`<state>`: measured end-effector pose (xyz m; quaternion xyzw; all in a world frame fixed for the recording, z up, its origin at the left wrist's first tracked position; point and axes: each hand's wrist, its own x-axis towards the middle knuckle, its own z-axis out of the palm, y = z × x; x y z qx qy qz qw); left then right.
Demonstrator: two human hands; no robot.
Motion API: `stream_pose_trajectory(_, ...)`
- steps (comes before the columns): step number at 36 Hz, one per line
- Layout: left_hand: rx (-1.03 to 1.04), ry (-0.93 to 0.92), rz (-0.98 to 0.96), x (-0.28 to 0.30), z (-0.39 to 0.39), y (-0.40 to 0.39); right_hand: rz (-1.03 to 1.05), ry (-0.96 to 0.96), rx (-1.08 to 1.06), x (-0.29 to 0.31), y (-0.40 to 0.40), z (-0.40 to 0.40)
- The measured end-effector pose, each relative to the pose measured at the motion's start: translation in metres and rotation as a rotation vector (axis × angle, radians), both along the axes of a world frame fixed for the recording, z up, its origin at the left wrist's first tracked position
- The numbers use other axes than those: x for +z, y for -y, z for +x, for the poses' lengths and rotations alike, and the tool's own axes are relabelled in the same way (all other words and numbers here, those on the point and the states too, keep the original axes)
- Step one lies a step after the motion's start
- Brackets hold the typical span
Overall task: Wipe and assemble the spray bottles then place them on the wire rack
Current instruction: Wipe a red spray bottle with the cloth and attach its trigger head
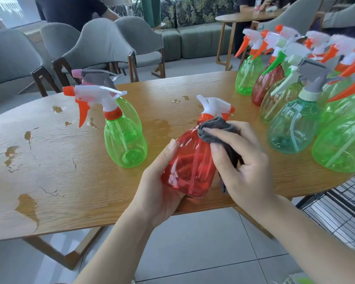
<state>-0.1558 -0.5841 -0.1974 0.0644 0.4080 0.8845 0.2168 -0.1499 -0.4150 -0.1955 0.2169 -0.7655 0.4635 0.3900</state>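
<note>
Red spray bottle wiped with a grey cloth above the near edge of the wooden table.

At nine o'clock a green spray bottle [125,138] with a white-and-orange trigger head stands on the worn wooden table [49,171], a second bottle with a grey head just behind it. At centre the left hand [158,187] cups the base of the tilted red spray bottle [190,167], thumb curled up its side. The right hand [242,160] pinches a grey cloth [219,130] against the bottle's shoulder, fingers curled over it. At two o'clock stands a cluster of assembled bottles [295,124]; at four o'clock, the black wire rack [336,212].
</note>
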Motion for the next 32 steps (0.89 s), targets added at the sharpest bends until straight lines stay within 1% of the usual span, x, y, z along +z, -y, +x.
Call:
stream_pose_trajectory(3,-0.034,-0.056,-0.039,0.002,0.002,0.0,0.035,-0.06,-0.003,0.0,-0.002,0.001)
stream_pose_trajectory(7,-0.026,-0.104,-0.086,0.001,0.0,-0.001,0.0,-0.004,-0.076,0.002,-0.006,-0.003)
stream_pose_trajectory(9,-0.026,-0.112,-0.085,0.0,0.0,-0.001,-0.003,0.008,-0.077,0.002,-0.006,-0.003)
stream_pose_trajectory(14,0.002,-0.033,-0.026,0.0,0.0,0.0,0.092,-0.097,-0.008,-0.003,0.0,0.009)
stream_pose_trajectory(19,-0.117,0.061,0.041,0.001,-0.002,0.002,0.311,-0.288,0.057,-0.012,0.009,0.019)
stream_pose_trajectory(22,-0.133,0.118,0.066,0.001,-0.003,0.004,0.395,-0.368,0.049,-0.017,0.012,0.019)
stream_pose_trajectory(25,-0.14,0.136,0.104,0.001,-0.003,0.005,0.413,-0.395,0.017,-0.017,0.011,0.016)
stream_pose_trajectory(27,-0.148,0.123,0.112,0.002,-0.002,0.003,0.399,-0.387,-0.013,-0.016,0.009,0.014)
stream_pose_trajectory(29,-0.117,0.093,0.115,0.003,-0.002,0.002,0.344,-0.336,-0.053,-0.013,0.006,0.012)
stream_pose_trajectory(32,-0.051,0.037,0.101,0.002,-0.003,0.0,0.194,-0.162,-0.098,-0.005,0.001,0.004)
